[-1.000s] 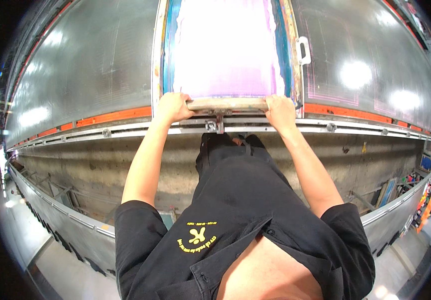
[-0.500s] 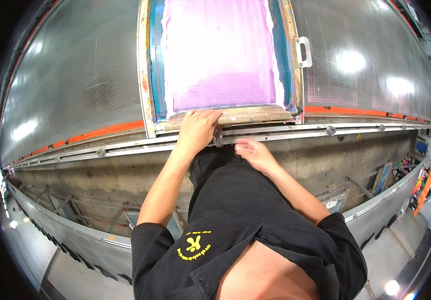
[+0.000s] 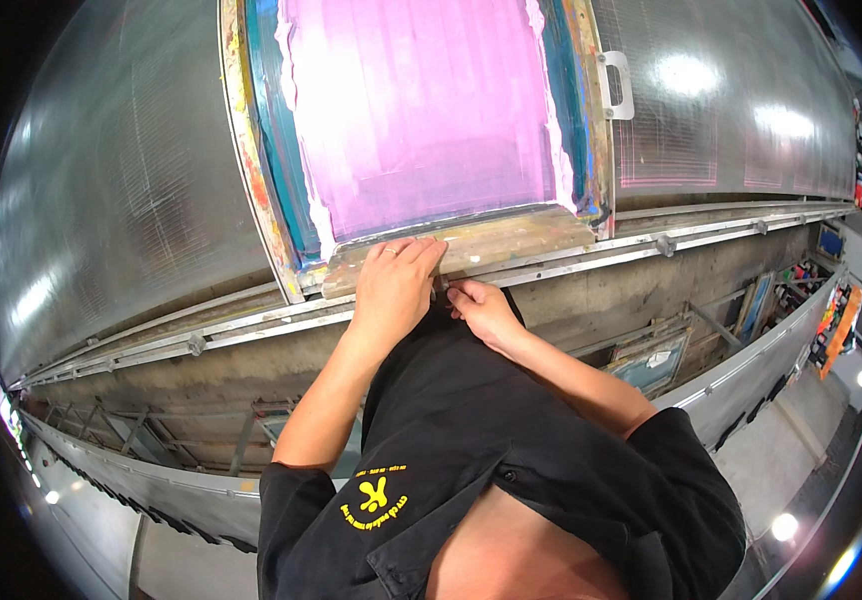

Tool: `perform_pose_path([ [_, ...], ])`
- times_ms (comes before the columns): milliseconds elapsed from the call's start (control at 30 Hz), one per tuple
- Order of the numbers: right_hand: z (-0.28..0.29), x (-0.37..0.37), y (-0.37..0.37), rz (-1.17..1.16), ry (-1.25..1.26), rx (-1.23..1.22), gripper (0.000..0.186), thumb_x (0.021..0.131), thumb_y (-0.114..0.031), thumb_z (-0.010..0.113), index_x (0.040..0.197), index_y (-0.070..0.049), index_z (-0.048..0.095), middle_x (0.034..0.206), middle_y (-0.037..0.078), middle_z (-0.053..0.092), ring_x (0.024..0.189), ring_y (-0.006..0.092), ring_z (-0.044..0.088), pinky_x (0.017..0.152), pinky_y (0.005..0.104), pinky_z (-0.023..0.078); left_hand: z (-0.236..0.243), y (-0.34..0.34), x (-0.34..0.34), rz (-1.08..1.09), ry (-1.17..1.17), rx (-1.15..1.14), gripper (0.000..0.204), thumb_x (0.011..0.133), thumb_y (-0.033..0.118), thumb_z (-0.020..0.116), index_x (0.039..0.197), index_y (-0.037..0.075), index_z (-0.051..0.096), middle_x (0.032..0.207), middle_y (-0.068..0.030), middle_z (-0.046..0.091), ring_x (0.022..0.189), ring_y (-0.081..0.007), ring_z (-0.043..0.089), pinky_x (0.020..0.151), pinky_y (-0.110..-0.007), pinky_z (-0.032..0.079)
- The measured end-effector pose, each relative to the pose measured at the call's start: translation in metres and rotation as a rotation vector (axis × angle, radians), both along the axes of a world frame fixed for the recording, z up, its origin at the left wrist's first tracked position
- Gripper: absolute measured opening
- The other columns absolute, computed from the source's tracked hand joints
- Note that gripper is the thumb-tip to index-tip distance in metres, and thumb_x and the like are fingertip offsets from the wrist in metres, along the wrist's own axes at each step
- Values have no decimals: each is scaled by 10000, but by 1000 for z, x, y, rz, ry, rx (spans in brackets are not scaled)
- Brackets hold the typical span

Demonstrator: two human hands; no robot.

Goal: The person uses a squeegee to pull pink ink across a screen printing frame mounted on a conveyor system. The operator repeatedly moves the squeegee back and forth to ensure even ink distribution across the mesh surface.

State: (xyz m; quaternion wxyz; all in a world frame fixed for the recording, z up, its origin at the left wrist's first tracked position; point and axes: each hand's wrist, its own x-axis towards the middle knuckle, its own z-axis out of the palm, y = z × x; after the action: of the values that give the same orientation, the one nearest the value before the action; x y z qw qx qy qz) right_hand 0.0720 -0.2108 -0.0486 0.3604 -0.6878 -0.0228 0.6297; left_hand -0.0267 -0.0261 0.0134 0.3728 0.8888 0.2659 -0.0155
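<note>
A printing screen with pink ink (image 3: 421, 120), teal side bands and paint-stained edges lies across the long metal bed in front of me. My left hand (image 3: 399, 278) rests with fingers wrapped over the worn wooden bar (image 3: 516, 240) along the screen's near end. Just below the bar, my right hand (image 3: 479, 312) is pinched by a small metal fitting at the front rail (image 3: 721, 235); what is between those fingertips is hard to make out. A white metal handle (image 3: 623, 85) sticks out from the screen frame's right side.
Grey metal bed surfaces (image 3: 111, 210) stretch to both sides. Underneath the rail is a trough (image 3: 591, 310) with stored screens (image 3: 646, 355) and metal struts. A long grey side panel (image 3: 151, 470) runs behind me, and colourful items (image 3: 836, 325) sit at the far right.
My left hand has slid inward along the bar. My right hand has left the bar's right end and closed down beside the rail fitting. The view has turned slightly.
</note>
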Motion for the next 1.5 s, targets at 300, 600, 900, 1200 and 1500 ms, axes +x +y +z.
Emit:
perform_pose_path([
  [300,-1,1,2,57,-67,22,243,989,-94,608,1148,65,700,897,81,712,810,125,618,753,302,512,2,9,4,-34,3,17,441,816,49,723,1255,76,691,1217,-82,727,1151,-293,659,1007,-435,482],
  [600,-5,2,-1,142,-112,-19,268,972,-113,660,1161,73,697,987,164,753,889,203,704,824,337,546,9,3,0,22,10,28,414,817,61,724,1230,75,696,1203,-85,738,1150,-288,672,978,-434,499],
  [900,10,25,8,356,35,-4,258,988,-127,647,1160,64,673,864,88,713,700,142,623,666,331,514,28,15,2,56,21,-22,373,811,50,681,1181,87,711,1173,-83,746,1117,-273,691,943,-411,513],
  [1200,46,87,-14,499,36,45,257,1038,-118,609,1225,27,711,1023,103,774,912,163,740,819,314,590,0,-5,-2,25,92,-11,388,836,57,649,1220,80,697,1201,-89,738,1160,-281,683,987,-420,494],
  [1500,47,389,29,495,-634,83,301,998,-268,732,1209,-53,717,975,-22,680,887,69,599,798,233,488,9,-13,5,162,88,33,417,811,14,665,1222,79,695,1174,-100,737,1171,-294,660,1016,-427,468],
])
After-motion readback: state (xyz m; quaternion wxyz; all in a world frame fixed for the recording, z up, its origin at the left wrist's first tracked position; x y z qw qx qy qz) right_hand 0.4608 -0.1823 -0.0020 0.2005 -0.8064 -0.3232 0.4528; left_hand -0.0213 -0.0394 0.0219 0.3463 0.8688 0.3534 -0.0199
